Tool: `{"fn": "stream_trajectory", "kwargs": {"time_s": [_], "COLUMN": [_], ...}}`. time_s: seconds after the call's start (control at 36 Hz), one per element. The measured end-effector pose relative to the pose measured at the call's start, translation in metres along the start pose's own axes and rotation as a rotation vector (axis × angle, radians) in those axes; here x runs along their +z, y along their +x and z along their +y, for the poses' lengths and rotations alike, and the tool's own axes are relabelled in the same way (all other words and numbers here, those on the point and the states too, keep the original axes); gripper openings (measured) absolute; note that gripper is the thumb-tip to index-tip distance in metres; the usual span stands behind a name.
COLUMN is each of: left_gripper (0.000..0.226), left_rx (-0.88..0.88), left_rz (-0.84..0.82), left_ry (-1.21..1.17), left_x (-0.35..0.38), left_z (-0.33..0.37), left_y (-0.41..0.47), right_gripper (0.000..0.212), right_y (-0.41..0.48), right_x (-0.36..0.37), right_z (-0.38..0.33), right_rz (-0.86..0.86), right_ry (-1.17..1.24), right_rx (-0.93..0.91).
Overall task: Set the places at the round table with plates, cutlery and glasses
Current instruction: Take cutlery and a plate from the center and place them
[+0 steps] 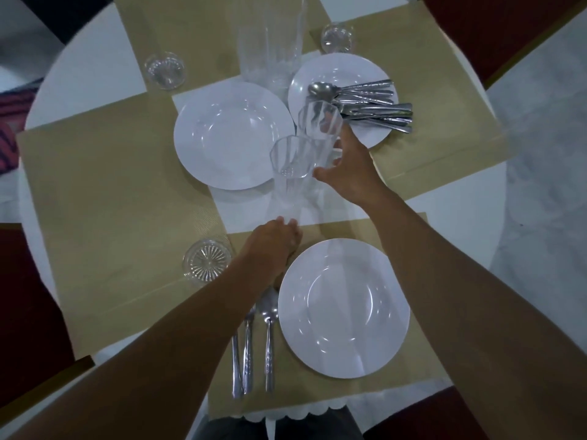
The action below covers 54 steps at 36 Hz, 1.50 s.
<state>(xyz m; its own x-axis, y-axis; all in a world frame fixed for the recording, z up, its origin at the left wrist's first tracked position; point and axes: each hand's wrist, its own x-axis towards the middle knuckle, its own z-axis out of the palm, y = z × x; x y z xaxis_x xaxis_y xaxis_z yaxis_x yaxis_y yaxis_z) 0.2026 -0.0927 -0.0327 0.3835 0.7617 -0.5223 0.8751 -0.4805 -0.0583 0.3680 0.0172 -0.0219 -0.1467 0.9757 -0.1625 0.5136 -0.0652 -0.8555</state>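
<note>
My left hand (273, 246) grips the foot of a tall clear ribbed glass (289, 173) above the top edge of the near placemat. My right hand (347, 168) is wrapped around a second tall clear glass (320, 122) just behind the first. A white plate (344, 308) lies on the near placemat (419, 369), and a spoon, fork and knife (254, 338) lie to its left. Another white plate (233, 134) sits at the table's middle. Loose cutlery (374, 106) is piled on a third white plate (349, 71) at the back right.
More tall clear glasses (270, 42) stand at the back centre. Small cut-glass coasters sit on the left (206, 260), far left (165, 69) and far right (336, 36) placemats. Tan placemats cover the round white table (89, 68). Dark red chairs (476, 30) surround it.
</note>
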Motion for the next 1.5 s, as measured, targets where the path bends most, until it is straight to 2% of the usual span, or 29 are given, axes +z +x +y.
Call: {"fn": "stream_trajectory", "kwargs": {"time_s": [0.06, 0.22, 0.39, 0.58, 0.78, 0.89, 1.03, 1.22, 1.5], "left_gripper": [0.063, 0.063, 0.070, 0.058, 0.062, 0.054, 0.064, 0.046, 0.050], "left_rx": [0.002, 0.020, 0.012, -0.017, -0.023, -0.019, -0.006, -0.063, -0.052], "left_rz": [0.012, 0.031, 0.010, 0.022, 0.021, 0.041, 0.066, 0.040, 0.021], "left_ry": [0.017, 0.022, 0.046, 0.035, 0.037, 0.050, 0.083, 0.000, 0.006], "left_x": [0.000, 0.002, 0.004, 0.006, 0.003, 0.001, 0.000, -0.006, -0.011], "left_z": [0.001, 0.000, 0.000, 0.001, 0.002, 0.004, 0.005, 0.006, 0.006], "left_y": [-0.001, -0.003, 0.000, 0.000, -0.002, -0.004, -0.007, -0.008, -0.011], "right_gripper": [0.097, 0.081, 0.080, 0.073, 0.080, 0.082, 0.081, 0.080, 0.075], "right_y": [0.003, 0.004, -0.020, -0.078, -0.139, -0.167, -0.186, -0.190, -0.194], "right_x": [0.000, -0.003, -0.022, -0.055, -0.085, -0.094, -0.097, -0.090, -0.084], "right_z": [-0.001, -0.002, 0.000, 0.023, 0.051, 0.066, 0.076, 0.078, 0.074], "right_rz": [0.005, 0.047, 0.124, 0.292, 0.426, 0.473, 0.471, 0.452, 0.475], "right_ry": [0.001, 0.056, 0.075, 0.159, 0.207, 0.218, 0.216, 0.206, 0.124], "right_rx": [0.002, 0.005, -0.013, 0.047, 0.108, 0.126, 0.146, 0.177, 0.233]}}
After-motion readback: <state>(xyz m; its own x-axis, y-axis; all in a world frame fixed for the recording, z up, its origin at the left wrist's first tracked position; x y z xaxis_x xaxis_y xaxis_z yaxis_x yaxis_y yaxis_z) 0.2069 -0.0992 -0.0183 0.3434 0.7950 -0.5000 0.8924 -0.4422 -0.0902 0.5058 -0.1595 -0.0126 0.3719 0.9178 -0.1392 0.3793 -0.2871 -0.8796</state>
